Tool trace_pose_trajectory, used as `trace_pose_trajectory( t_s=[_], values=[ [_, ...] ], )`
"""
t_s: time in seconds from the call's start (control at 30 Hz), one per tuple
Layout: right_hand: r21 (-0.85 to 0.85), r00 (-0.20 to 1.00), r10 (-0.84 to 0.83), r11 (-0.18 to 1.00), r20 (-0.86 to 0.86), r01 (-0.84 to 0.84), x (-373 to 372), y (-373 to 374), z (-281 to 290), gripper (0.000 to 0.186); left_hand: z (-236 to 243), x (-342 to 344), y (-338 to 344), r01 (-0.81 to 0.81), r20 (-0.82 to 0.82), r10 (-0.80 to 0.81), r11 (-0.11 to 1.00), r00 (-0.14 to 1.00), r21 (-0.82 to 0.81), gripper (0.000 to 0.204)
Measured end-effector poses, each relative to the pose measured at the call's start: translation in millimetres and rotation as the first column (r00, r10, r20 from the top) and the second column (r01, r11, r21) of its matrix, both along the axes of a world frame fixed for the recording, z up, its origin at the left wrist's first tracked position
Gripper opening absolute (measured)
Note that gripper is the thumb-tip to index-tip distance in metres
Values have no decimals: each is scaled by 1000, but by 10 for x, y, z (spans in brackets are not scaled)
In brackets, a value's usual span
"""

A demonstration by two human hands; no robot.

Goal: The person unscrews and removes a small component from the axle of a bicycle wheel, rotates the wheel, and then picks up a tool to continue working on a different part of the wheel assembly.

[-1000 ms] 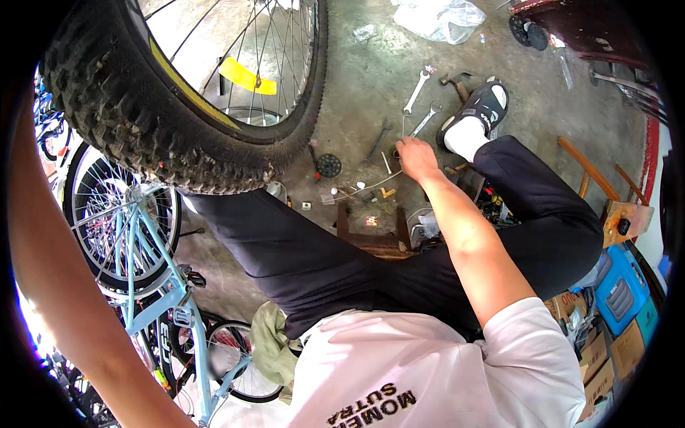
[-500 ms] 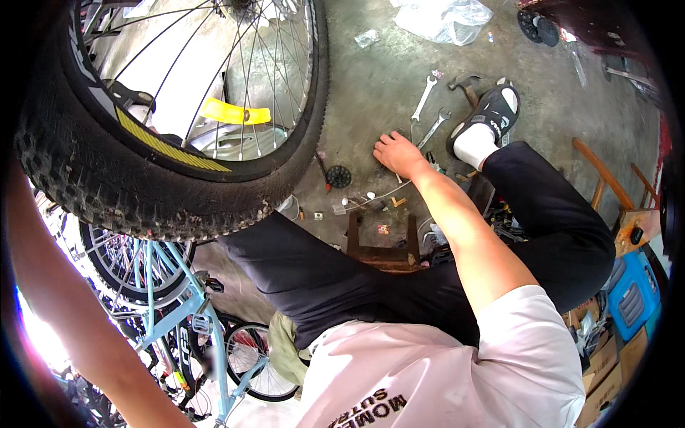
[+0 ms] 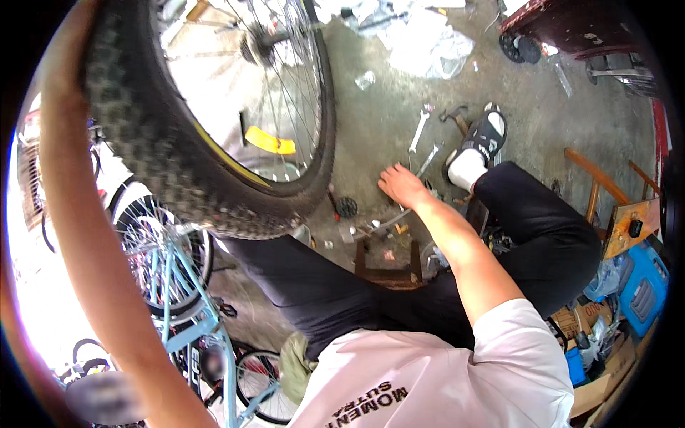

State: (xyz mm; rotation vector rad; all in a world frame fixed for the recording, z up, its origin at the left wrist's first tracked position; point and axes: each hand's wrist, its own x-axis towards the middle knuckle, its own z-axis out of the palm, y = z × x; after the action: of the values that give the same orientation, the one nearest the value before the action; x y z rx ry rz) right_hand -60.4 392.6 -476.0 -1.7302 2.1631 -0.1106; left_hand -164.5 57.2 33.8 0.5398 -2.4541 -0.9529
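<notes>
A bicycle wheel with a thick knobbly black tyre [image 3: 143,143] fills the upper left, standing tilted above my left thigh. A yellow reflector [image 3: 270,140] sits among its spokes, and the hub [image 3: 260,44] shows near the top. My left arm reaches up along the left side, and my left hand [image 3: 71,32] is at the tyre's outer edge, its fingers hidden or blurred. Low over the concrete floor, my right hand [image 3: 401,185] has its fingers apart with nothing visible in them. Closest to it are a combination wrench [image 3: 421,130] and a second wrench [image 3: 430,158].
A hammer [image 3: 457,118] lies beside my right sandal [image 3: 490,135]. A small wooden stool [image 3: 389,274] stands between my legs. A light-blue bicycle [image 3: 196,329] is at lower left, a blue case [image 3: 642,292] at right, plastic bags [image 3: 428,43] at the far side.
The wheel has shifted right and turned more upright, and its reflector now sits further right and lower. My left arm has swung up along the tyre. My right hand stays near the wrenches.
</notes>
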Motion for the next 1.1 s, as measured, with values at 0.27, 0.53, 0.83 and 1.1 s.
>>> trace_pose_trajectory(
  t_s=[0.27, 0.53, 0.83, 1.1],
  values=[
    [-70, 980, -189, 979, 69, 194, 135, -247, 491, 32, -29, 179, -464, 95, -24, -93, 989, 995, 111, 63],
    [48, 922, -300, 953, 244, 298, -735, -58, 1306, 44, -136, -187, -159, 136, 9, -136, 990, 991, -18, 70],
    [-181, 906, -398, 889, 142, 419, -2014, 609, 3166, 38, -266, -119, -359, 66, -9, -65, 980, 998, 189, 72],
    [-208, 792, -611, 773, 9, 599, -2439, 1123, 3519, 48, -377, -305, -230, 103, 61, -123, 962, 991, 253, 46]
  ],
)
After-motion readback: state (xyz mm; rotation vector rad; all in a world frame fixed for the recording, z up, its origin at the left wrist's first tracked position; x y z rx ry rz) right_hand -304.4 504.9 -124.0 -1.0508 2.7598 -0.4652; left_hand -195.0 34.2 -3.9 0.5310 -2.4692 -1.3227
